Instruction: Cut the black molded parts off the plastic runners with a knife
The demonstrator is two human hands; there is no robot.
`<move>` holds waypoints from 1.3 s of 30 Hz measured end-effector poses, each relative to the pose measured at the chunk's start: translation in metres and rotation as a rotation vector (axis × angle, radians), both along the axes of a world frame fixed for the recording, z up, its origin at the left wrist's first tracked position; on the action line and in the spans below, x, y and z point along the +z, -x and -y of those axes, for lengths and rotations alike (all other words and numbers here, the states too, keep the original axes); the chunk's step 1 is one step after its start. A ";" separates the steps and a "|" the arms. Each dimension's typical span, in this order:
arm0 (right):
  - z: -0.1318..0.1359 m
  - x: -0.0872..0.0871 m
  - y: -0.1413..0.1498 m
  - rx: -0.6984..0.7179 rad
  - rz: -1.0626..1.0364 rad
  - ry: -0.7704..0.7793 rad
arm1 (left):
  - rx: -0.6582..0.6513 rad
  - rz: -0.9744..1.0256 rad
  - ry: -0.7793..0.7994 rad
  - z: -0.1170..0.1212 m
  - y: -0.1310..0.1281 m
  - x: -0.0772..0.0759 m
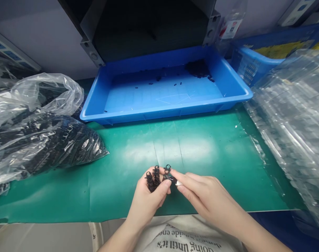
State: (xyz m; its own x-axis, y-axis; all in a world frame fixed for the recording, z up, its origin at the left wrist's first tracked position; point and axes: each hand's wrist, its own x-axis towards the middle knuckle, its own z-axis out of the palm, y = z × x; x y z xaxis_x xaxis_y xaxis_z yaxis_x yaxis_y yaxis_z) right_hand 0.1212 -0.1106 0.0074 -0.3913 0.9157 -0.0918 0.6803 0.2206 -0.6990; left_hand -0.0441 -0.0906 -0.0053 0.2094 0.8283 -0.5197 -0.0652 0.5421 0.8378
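Several black plastic parts with small open rings [156, 174] stand in rows out of my left hand [150, 196], whose fingers are closed round them. One more ringed black strip [167, 169] sits between the two hands, over my left fingertips. My right hand [198, 190] meets it from the right, index finger touching the strip and thumb tucked below. Something small and white [178, 183] shows at the right fingertips; its kind is too small to make out. Both hands are above the front part of the green mat [117, 189].
Behind the hands lies a blue tray [159, 113] with small black pieces [198, 68] heaped at its back right. Clear bags of black parts [51, 140] fill the left. Stacked clear plastic trays [293, 122] stand right, near a blue basket [250, 63] and a bottle [231, 26].
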 end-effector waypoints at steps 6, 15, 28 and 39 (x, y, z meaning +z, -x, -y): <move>0.002 -0.003 0.003 -0.009 0.045 -0.091 | 0.038 -0.053 -0.021 0.001 -0.003 0.001; 0.007 -0.007 0.008 -0.033 0.081 -0.185 | -0.048 0.045 0.013 0.000 0.001 -0.004; 0.006 -0.008 0.006 -0.020 0.008 -0.132 | -0.015 0.177 0.041 0.003 0.000 0.002; 0.007 -0.009 0.006 -0.026 0.010 -0.155 | -0.090 0.149 -0.006 0.003 0.006 -0.006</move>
